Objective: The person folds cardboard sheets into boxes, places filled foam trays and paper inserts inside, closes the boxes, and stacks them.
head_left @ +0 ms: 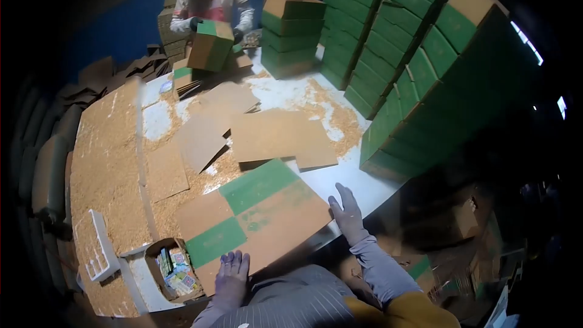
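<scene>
A folded-flat cardboard box [282,215] with green and brown panels lies on the white table, close to my body. My left hand [232,273], gloved, rests on its near left edge with the fingers spread. At its right corner is my right hand [348,215], also gloved, fingers apart and touching or nearly touching the cardboard. Neither hand is closed around anything. Plain brown cardboard sheets [273,136] lie just beyond the flat box.
Tall stacks of green boxes [388,42] line the right side. Across the table a co-worker [212,0] holds a green and brown box [211,47]. Wood shavings [109,176], a white rack [102,246] and a carton of packets [176,270] are at left.
</scene>
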`<action>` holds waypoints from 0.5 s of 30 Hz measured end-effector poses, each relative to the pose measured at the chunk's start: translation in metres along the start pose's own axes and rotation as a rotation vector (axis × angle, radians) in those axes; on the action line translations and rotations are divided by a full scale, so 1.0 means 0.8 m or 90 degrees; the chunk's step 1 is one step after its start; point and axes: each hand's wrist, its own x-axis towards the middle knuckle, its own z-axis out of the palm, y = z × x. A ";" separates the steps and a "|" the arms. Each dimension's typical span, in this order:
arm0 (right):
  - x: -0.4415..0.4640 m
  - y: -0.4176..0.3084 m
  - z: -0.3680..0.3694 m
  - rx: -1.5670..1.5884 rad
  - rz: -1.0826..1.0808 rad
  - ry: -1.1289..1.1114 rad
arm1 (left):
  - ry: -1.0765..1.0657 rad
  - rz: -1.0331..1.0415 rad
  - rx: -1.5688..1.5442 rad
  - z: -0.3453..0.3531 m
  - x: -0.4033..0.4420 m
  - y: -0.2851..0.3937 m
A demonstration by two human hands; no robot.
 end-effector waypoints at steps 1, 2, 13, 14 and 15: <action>0.017 -0.047 -0.038 0.017 -0.078 0.043 | 0.044 0.021 -0.041 -0.046 0.003 0.005; 0.032 -0.081 -0.057 0.112 -0.153 0.076 | 0.091 0.044 -0.083 -0.096 0.009 0.007; 0.115 -0.122 0.034 -0.005 -0.630 0.076 | -0.268 -0.287 -0.715 -0.261 0.150 -0.149; 0.106 -0.118 0.026 0.008 -0.642 0.105 | -0.268 -0.336 -0.794 -0.259 0.140 -0.157; 0.100 -0.118 0.016 0.082 -0.673 0.126 | -0.172 -0.235 -0.759 -0.244 0.139 -0.161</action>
